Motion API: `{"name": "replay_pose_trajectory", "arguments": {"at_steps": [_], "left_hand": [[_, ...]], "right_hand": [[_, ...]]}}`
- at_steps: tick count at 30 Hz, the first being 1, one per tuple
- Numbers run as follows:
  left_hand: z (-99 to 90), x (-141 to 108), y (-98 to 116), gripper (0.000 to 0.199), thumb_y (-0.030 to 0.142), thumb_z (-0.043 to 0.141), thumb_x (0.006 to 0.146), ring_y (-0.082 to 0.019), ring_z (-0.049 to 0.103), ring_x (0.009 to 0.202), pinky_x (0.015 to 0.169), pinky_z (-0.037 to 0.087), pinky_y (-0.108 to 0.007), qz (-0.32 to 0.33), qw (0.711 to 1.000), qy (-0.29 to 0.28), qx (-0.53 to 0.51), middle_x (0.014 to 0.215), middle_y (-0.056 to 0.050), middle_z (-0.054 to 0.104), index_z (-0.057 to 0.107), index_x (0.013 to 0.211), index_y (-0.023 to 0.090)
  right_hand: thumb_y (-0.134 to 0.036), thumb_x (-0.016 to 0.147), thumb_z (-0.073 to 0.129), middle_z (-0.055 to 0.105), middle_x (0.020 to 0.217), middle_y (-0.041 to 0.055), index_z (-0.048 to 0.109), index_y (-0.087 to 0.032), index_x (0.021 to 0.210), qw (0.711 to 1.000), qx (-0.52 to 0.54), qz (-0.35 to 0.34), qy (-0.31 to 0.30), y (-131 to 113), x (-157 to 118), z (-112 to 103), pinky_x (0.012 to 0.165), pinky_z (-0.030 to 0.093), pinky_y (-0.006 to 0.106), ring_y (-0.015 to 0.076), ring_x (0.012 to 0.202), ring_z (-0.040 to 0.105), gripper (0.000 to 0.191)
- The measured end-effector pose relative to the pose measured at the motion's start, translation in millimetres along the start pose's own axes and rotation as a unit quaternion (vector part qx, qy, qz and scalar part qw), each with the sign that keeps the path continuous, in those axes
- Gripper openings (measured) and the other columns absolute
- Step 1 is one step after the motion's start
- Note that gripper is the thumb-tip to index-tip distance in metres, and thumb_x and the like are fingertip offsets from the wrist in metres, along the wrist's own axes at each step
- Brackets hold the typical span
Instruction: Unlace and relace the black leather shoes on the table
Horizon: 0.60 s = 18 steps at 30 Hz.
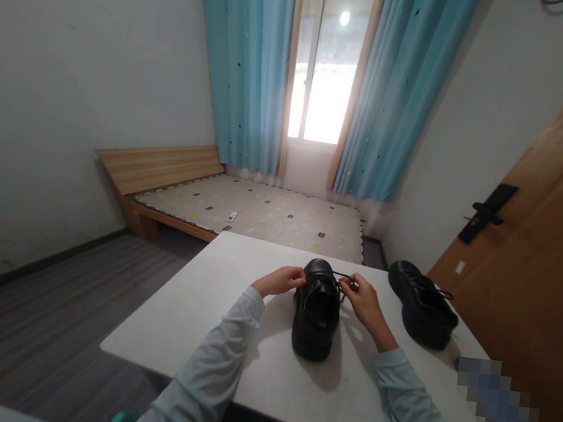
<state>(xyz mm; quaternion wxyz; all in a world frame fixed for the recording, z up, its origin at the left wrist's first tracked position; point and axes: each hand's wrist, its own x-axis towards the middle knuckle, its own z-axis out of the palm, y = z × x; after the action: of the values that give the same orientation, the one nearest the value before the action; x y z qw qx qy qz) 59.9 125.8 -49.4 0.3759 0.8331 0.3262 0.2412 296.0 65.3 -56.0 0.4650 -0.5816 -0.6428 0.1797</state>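
A black lace-up shoe [312, 338] stands upright on the white table, its heel towards me and its toe pointing at the window. My right hand [363, 300] is just right of it, fingers pinched on a black shoelace [342, 275] that stretches across from the shoe's front. At the shoe's left side, my left hand [281, 280] has its fingers closed against the lacing; what they pinch is too small to make out. The second black shoe [425, 310] rests at the table's right edge, lace loops sticking up, apart from both hands.
The white table [180, 314] lies under both arms. Behind it is a bed [261, 212] with a small white remote [231, 216] on the mattress. A wooden door [529, 197] with a black handle is at the right. A blurred patch covers the lower right corner.
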Motion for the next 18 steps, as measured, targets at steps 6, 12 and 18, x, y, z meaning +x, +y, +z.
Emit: {"name": "replay_pose_trajectory", "arguments": {"at_steps": [6, 12, 18], "left_hand": [[-0.4, 2.8, -0.7, 0.021, 0.034, 0.048, 0.083, -0.009, 0.05, 0.061, 0.059, 0.042, -0.02, 0.017, 0.997, 0.043, -0.054, 0.064, 0.002, 0.055, 0.052, 0.076, 0.014], [0.1, 3.2, 2.8, 0.031, 0.042, 0.049, 0.083, -0.01, 0.051, 0.065, 0.063, 0.043, -0.022, 0.032, 0.998, 0.051, -0.028, 0.067, 0.001, 0.055, 0.055, 0.072, 0.014], [0.9, 2.2, 5.3, 0.025, 0.037, 0.049, 0.085, -0.012, 0.055, 0.073, 0.068, 0.047, -0.024, 0.016, 0.992, 0.121, -0.007, 0.079, -0.002, 0.062, 0.059, 0.086, 0.015]], "right_hand": [[-0.042, 0.073, 0.058, 0.067, 0.076, 0.0064, 0.054, -0.019, 0.07, 0.999, 0.028, 0.024, -0.001, -0.3, -0.2, 0.4, 0.065, 0.052, 0.035, 0.0222, 0.07, 0.066, 0.023], [-0.048, 0.068, 0.066, 0.065, 0.079, 0.0054, 0.05, -0.019, 0.069, 0.985, 0.158, 0.071, 0.02, 3.0, 2.3, 0.6, 0.068, 0.057, 0.039, 0.0235, 0.078, 0.068, 0.033], [-0.048, 0.065, 0.071, 0.069, 0.081, 0.0067, 0.054, -0.018, 0.07, 0.962, 0.261, 0.073, 0.039, 1.2, 6.8, -8.2, 0.08, 0.056, 0.042, 0.021, 0.08, 0.067, 0.036]]}}
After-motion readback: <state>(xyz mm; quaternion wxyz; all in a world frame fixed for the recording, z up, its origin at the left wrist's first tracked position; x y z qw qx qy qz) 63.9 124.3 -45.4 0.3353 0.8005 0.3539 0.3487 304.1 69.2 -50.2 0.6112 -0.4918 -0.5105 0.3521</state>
